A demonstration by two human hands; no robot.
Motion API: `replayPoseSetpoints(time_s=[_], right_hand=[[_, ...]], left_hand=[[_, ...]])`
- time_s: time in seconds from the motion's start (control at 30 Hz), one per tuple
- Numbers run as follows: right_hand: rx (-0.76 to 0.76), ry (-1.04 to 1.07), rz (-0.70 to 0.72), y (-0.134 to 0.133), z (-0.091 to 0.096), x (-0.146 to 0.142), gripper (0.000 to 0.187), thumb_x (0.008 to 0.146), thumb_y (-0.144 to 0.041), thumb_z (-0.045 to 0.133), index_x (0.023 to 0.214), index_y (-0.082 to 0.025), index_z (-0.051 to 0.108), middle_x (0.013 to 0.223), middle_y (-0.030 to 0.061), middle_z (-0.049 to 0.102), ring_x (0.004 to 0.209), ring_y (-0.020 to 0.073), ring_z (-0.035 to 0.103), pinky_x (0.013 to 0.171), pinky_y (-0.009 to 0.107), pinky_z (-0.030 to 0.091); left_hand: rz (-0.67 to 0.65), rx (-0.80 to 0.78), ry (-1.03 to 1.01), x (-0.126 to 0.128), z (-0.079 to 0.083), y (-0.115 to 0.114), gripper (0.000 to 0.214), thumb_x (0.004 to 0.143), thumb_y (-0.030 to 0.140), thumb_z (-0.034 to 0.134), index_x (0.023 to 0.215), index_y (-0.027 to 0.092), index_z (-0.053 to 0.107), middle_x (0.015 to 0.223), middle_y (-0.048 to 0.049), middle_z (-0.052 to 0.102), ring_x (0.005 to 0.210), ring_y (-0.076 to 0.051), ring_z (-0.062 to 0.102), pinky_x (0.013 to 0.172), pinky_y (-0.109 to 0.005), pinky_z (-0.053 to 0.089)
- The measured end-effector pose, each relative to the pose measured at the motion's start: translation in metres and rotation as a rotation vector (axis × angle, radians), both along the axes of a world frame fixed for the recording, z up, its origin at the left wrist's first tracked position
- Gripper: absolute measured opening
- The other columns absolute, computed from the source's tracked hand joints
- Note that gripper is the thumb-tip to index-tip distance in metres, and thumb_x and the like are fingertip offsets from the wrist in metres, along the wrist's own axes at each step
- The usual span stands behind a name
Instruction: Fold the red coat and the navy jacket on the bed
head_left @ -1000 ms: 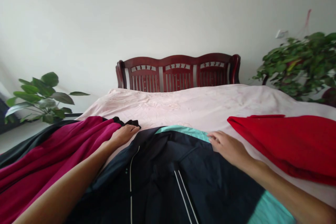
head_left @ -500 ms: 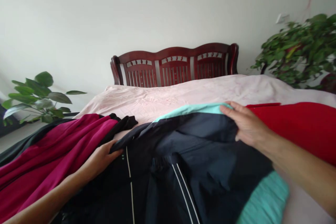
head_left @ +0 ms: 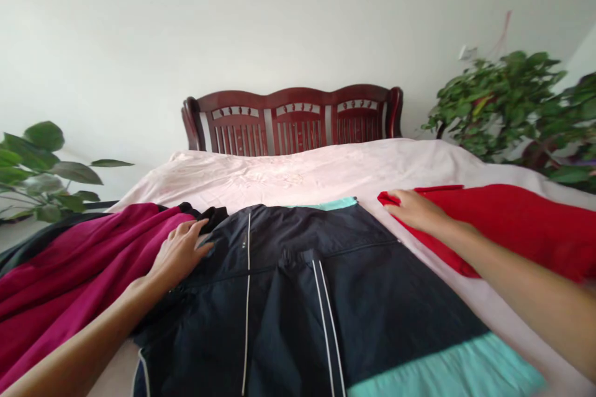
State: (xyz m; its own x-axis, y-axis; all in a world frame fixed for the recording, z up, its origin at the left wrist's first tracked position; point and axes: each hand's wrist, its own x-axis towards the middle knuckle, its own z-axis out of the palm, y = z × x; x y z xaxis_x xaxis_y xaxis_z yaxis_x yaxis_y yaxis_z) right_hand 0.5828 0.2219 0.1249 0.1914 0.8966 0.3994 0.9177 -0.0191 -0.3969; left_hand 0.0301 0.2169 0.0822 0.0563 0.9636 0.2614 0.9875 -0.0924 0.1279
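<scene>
A dark navy jacket (head_left: pixel 367 298) with white piping and turquoise panels lies spread out on the bed, front and centre. My left hand (head_left: pixel 179 251) rests at its upper left edge, thumb and fingers apart, between the jacket and a magenta and black garment (head_left: pixel 125 254). On the right, the fingers of my right hand (head_left: pixel 414 209) are bent onto the bunched near corner of a red cloth (head_left: pixel 516 217), apart from the jacket; the fingertips are partly hidden.
A pale pink sheet (head_left: pixel 298 180) covers the bed, showing between the jacket and the red cloth. Behind stands a dark red wooden headboard (head_left: pixel 298 121) against the wall. Leafy plants stand at left (head_left: pixel 46 167) and right (head_left: pixel 503 105).
My right hand has let go of the jacket's upper edge and moved onto the red cloth. The jacket now lies flatter. My left hand has come off the jacket edge, its fingers spreading.
</scene>
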Motion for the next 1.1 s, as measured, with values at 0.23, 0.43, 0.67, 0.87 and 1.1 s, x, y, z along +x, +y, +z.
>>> replayPoseSetpoints(time_s=[0.23, 0.43, 0.67, 0.87, 1.1], right_hand=[[-0.295, -0.24, -0.087, -0.108, -0.096, 0.006, 0.057, 0.093, -0.05, 0.04, 0.139, -0.018, 0.049, 0.136, 0.018, 0.057, 0.122, 0.0361, 0.056, 0.094, 0.049, 0.048], [-0.232, -0.484, -0.182, -0.129, -0.098, -0.021, 0.051, 0.097, -0.043, 0.036, 0.137, -0.016, 0.051, 0.12, 0.0198, 0.063, 0.106, 0.0357, 0.062, 0.076, 0.043, 0.052], [-0.237, -0.508, -0.185, -0.138, -0.093, 0.002, 0.045, 0.099, -0.041, 0.035, 0.136, -0.025, 0.054, 0.117, 0.0121, 0.063, 0.073, 0.0246, 0.068, 0.058, 0.036, 0.047], [-0.225, -0.657, -0.198, -0.151, -0.08, -0.013, 0.038, 0.095, -0.028, 0.043, 0.126, -0.017, 0.062, 0.114, 0.0169, 0.065, 0.093, 0.0296, 0.067, 0.071, 0.038, 0.05], [-0.099, -0.454, 0.138, -0.173, -0.097, -0.126, 0.051, 0.096, -0.036, 0.04, 0.142, -0.016, 0.05, 0.147, 0.0129, 0.05, 0.136, 0.0284, 0.045, 0.109, 0.043, 0.039]], left_hand=[[0.16, -0.002, -0.008, -0.054, -0.063, -0.086, 0.074, 0.084, 0.064, 0.046, 0.148, 0.028, 0.037, 0.147, -0.0144, 0.04, 0.136, -0.044, 0.037, 0.103, -0.057, 0.04], [0.205, -0.111, -0.145, -0.043, -0.051, -0.086, 0.077, 0.087, 0.054, 0.044, 0.152, 0.017, 0.026, 0.121, -0.0157, 0.061, 0.118, -0.035, 0.059, 0.095, -0.044, 0.048], [0.182, -0.136, -0.062, -0.048, -0.041, -0.104, 0.058, 0.089, 0.023, 0.038, 0.148, 0.025, 0.036, 0.124, -0.0096, 0.059, 0.109, -0.023, 0.064, 0.082, -0.031, 0.052], [0.202, -0.029, 0.105, -0.033, -0.031, -0.118, 0.054, 0.088, 0.017, 0.041, 0.142, 0.021, 0.048, 0.14, -0.013, 0.053, 0.12, -0.03, 0.058, 0.094, -0.04, 0.049], [-0.217, 0.017, 0.115, 0.036, -0.049, -0.138, 0.052, 0.096, 0.043, 0.044, 0.145, 0.025, 0.047, 0.152, -0.008, 0.046, 0.144, -0.031, 0.035, 0.116, -0.049, 0.03]])
